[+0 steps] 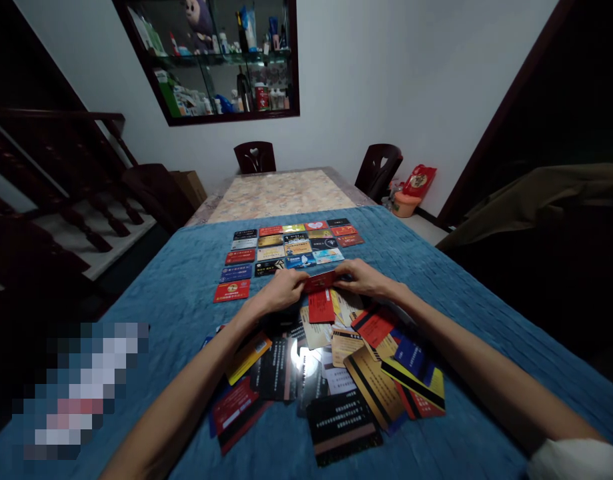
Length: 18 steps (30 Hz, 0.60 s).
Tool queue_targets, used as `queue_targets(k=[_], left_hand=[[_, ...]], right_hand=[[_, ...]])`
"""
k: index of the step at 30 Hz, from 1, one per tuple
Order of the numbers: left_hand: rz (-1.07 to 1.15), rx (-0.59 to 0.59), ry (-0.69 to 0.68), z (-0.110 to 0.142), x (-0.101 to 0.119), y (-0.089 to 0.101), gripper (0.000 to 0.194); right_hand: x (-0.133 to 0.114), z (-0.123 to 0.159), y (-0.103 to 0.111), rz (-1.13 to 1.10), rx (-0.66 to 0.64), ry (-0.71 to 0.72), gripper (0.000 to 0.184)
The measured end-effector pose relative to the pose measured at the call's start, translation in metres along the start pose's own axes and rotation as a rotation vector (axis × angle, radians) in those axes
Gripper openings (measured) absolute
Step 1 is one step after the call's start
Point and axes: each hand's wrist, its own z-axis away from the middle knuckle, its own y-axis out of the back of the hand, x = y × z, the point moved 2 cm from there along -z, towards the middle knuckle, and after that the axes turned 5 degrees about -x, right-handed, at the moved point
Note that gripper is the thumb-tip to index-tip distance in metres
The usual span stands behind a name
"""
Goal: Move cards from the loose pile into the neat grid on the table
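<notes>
Between my two hands a red card (pixel 320 281) is held up by its left and right ends, tilted above the pile. My left hand (pixel 287 288) pinches its left end, and my right hand (pixel 359 275) pinches the right end. Just beyond them, several cards lie face up in rows, among them a blue card (pixel 300 261), a light blue card (pixel 329 255) and a black card (pixel 269 267). Nearer to me is a loose heap of overlapping cards, with a black striped card (pixel 343 427), a gold card (pixel 373 383) and a red card (pixel 236 410).
A blue cloth (pixel 151 293) covers the near part of the table; its far end shows a patterned top (pixel 286 193). Dark chairs (pixel 256 157) stand around it. A blurred-out patch (pixel 81 393) hides something at the left. Shelves (pixel 226 60) are set into the wall.
</notes>
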Motion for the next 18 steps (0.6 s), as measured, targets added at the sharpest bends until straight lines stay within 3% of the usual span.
queue_targets(k=[8, 18], left_hand=[[-0.026, 0.011, -0.008, -0.0004, -0.002, 0.0021, 0.032], [-0.066, 0.031, -0.016, 0.0021, 0.0036, 0.0044, 0.028]], right_hand=[[-0.0016, 0.0008, 0.0023, -0.043, 0.047, 0.01, 0.023], [-0.0047, -0.0003, 0.0041, -0.05, 0.288, 0.083, 0.013]])
